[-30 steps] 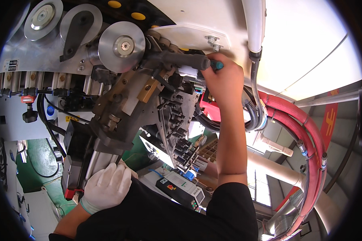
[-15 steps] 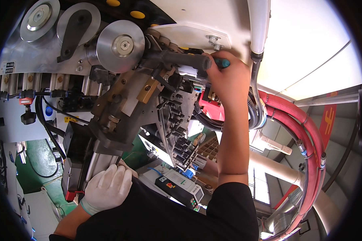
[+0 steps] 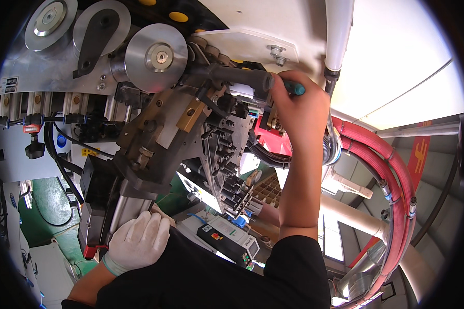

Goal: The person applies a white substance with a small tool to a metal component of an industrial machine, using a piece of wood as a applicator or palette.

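Observation:
Bare, my right hand [image 3: 307, 105] is closed around a dark handle with a teal end [image 3: 297, 89]; what kind of tool it is cannot be made out. The teal end sticks out between thumb and fingers. My thumb lies beside the end of a thick dark grey cylindrical bar [image 3: 242, 77] on the machine. The fingertips are hidden behind the hand. In a white glove, my left hand [image 3: 139, 239] lies with fingers extended against a shiny metal cylinder [image 3: 131, 210], below the machine's dark slanted block [image 3: 154, 134]. Its palm is hidden.
Metal rollers [image 3: 156, 58] line the machine at upper left. A white vertical pipe [image 3: 340, 36] stands just right of my right hand. Thick red hoses [image 3: 404, 180] curve down the right side. A control box with a small screen [image 3: 229, 242] sits below, near my body.
My right hand has shifted slightly right and down with the teal-ended handle, its wrist turning a little. My left hand stays where it was.

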The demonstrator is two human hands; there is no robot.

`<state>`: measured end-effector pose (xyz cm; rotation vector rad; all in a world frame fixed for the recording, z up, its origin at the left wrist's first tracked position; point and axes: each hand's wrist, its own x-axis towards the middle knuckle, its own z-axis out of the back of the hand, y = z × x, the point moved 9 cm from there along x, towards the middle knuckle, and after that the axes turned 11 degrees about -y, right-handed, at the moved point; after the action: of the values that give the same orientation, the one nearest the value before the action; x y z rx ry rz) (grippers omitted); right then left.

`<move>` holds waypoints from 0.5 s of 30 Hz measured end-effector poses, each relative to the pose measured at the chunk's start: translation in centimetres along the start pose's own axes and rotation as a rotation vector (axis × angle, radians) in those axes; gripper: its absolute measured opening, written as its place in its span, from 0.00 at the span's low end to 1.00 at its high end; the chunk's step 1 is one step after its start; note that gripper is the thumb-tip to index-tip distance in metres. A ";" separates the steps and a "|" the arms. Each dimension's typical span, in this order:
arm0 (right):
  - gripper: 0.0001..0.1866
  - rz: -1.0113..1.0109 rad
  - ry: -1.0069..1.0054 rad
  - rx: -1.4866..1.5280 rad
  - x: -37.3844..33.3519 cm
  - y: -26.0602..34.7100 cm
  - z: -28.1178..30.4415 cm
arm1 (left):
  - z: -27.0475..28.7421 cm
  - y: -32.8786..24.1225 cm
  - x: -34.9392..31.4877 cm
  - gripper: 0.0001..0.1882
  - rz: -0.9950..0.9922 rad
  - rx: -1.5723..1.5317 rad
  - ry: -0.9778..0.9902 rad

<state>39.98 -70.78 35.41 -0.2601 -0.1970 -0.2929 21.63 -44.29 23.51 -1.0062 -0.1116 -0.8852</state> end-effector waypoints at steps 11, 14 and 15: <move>0.13 -0.095 0.014 0.064 -0.6 -0.4 1.4 | -0.1 0.0 0.0 0.11 0.003 -0.002 0.032; 0.12 -0.074 -0.002 0.093 -1.1 0.2 2.2 | 0.0 0.0 0.0 0.11 0.006 0.005 0.001; 0.11 -0.059 -0.010 0.110 -1.3 0.3 2.4 | -0.1 0.0 0.0 0.12 0.005 0.005 0.009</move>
<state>38.50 -69.45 37.37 -0.1469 -0.2305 -0.3382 21.55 -44.32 23.47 -0.9979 -0.1035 -0.8846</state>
